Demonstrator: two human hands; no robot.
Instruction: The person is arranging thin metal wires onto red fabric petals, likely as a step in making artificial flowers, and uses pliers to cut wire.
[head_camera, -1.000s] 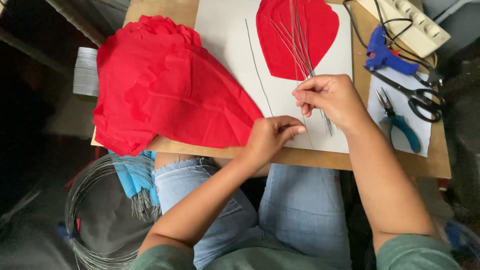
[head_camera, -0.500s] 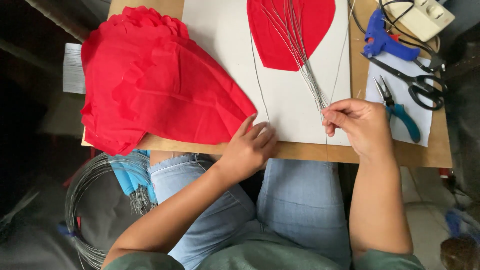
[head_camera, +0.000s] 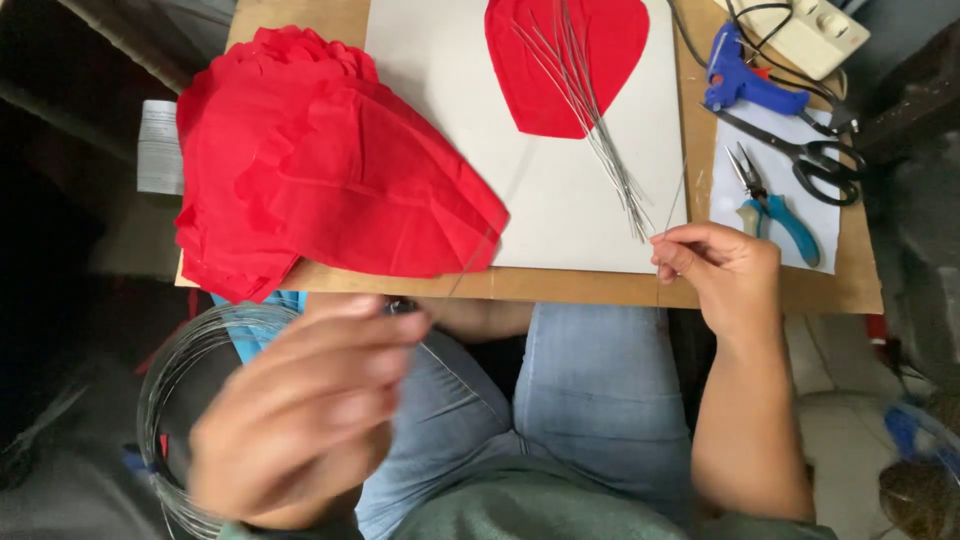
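Note:
My right hand (head_camera: 718, 272) pinches a thin metal wire (head_camera: 678, 200) at the front edge of the white card sheet (head_camera: 450, 90); the wire runs up across the sheet's right edge. Just to its left lies a fanned bundle of wires (head_camera: 590, 110) over a red heart-shaped paper (head_camera: 600, 40). My left hand (head_camera: 300, 415) is lifted off the board, close to the camera and blurred, over my lap. Its fingers are stretched out, and whether it holds anything cannot be made out. A crumpled pile of red tissue paper (head_camera: 310, 170) covers the board's left side.
On the right of the brown board (head_camera: 860, 290) lie blue-handled pliers (head_camera: 775, 210), black scissors (head_camera: 815, 155), a blue glue gun (head_camera: 745, 85) and a white power strip (head_camera: 805, 30). A coil of grey wire (head_camera: 165, 390) sits by my left knee.
My left hand has left the card's front edge and swung down toward my lap, closer to the camera. My right hand has stayed near the board's front edge, still pinching the wire.

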